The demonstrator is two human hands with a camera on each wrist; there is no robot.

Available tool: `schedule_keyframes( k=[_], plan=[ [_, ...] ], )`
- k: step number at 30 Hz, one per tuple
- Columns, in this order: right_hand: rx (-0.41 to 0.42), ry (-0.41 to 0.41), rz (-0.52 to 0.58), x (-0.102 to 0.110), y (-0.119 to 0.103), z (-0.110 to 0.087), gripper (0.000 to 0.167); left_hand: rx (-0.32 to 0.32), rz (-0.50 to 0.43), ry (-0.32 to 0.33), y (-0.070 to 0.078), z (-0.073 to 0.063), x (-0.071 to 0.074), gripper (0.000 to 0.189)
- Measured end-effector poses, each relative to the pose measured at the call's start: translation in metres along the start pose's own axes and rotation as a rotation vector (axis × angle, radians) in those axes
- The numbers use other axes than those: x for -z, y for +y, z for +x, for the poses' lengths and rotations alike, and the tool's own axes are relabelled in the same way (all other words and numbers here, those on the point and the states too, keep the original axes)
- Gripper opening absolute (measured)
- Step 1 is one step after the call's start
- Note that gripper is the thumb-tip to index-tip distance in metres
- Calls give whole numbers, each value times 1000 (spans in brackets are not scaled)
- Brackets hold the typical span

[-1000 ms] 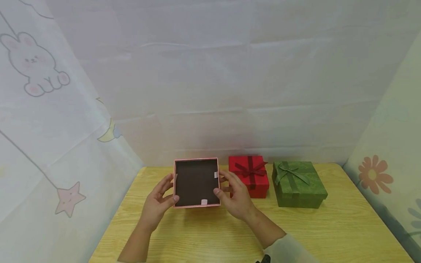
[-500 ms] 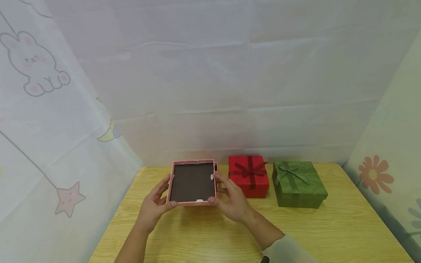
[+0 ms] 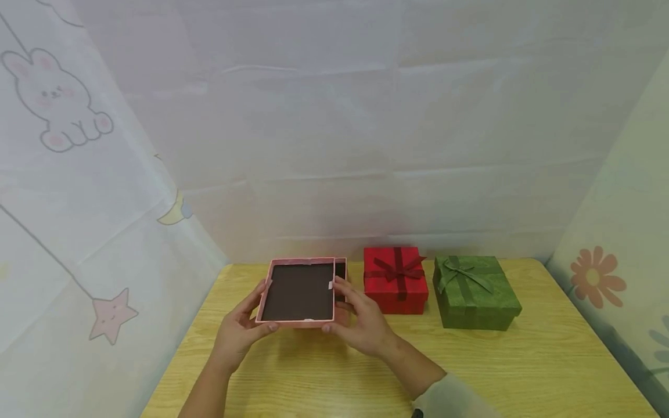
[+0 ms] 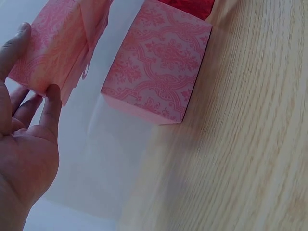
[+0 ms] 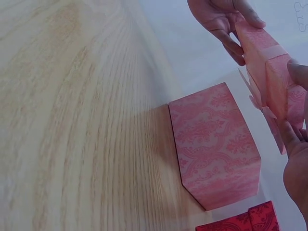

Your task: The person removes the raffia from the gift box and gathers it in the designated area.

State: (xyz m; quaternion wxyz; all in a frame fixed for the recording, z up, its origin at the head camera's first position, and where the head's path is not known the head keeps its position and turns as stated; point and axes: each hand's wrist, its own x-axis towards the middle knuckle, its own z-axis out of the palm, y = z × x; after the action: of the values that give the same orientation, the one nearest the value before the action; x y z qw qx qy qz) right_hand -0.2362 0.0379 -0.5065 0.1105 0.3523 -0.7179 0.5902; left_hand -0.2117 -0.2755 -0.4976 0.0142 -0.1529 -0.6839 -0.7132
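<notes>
A pink box lid (image 3: 298, 293) is held with its dark inside facing up toward the head camera. My left hand (image 3: 237, 334) pinches its left side, thumb at the near corner. On the right side, my right hand (image 3: 366, 325) grips it between thumb and fingers. Both wrist views show the lid (image 5: 269, 62) raised above the pink patterned box base (image 4: 159, 62), with a gap between them. A pink ribbon (image 5: 252, 89) hangs from the lid's underside. In the head view the lid covers most of the base, leaving its right part showing.
To the right of the pink base stands a red gift box (image 3: 395, 281) with a dark ribbon bow. Further right is a green gift box (image 3: 475, 293) with a green bow. The wooden table (image 3: 292, 383) meets a pale cloth backdrop (image 3: 324, 145) behind.
Both hands have carried the lid left and tilted it, so its far wall shows more. The base's right part has come into view behind it. Red and green boxes have stayed put.
</notes>
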Motion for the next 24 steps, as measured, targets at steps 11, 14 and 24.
schedule_keyframes(
  k=[11,14,24],
  plan=[
    [-58,-19,92,-12,-23,1,75,21,-1,36,-3,-11,11,89],
    [-55,-34,118,-15,-30,3,72,20,4,58,-3,-14,15,88],
    [22,-12,23,-40,8,-1,73,-41,0,75,-12,-23,31,84]
  ],
)
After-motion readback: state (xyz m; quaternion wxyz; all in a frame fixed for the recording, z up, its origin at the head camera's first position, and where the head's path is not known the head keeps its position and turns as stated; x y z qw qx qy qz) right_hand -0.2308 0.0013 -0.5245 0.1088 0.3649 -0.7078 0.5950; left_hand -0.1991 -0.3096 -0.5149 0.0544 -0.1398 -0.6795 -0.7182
